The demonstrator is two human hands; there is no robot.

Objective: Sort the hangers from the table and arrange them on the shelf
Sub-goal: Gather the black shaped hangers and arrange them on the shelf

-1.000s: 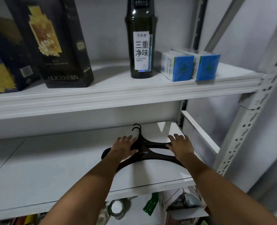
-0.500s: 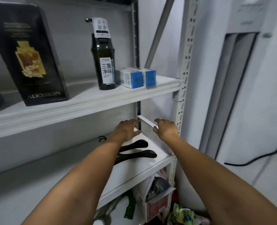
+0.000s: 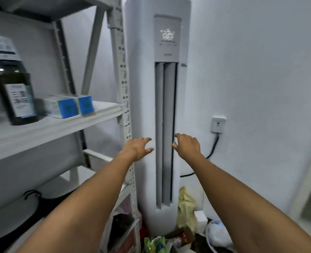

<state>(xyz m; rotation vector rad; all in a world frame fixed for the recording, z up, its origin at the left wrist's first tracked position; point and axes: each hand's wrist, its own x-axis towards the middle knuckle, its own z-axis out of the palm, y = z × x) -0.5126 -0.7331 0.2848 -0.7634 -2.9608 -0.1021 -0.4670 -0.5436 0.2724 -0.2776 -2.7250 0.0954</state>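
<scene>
A black hanger lies on the lower white shelf at the bottom left, partly hidden behind my left forearm; its hook points left. My left hand is raised in front of the shelf's right post, fingers loosely spread and holding nothing. My right hand hovers level with it in front of the tall white air conditioner, fingers loosely curled and empty. Both hands are well away from the hanger.
On the upper shelf stand a dark bottle and two blue-and-white boxes. The metal shelf post stands beside the air conditioner. A wall socket with a black cable is at right. Bags and clutter cover the floor.
Both hands have let go of the hanger and pulled away from the lower shelf. The view has swung right, from the shelf toward the air conditioner and wall.
</scene>
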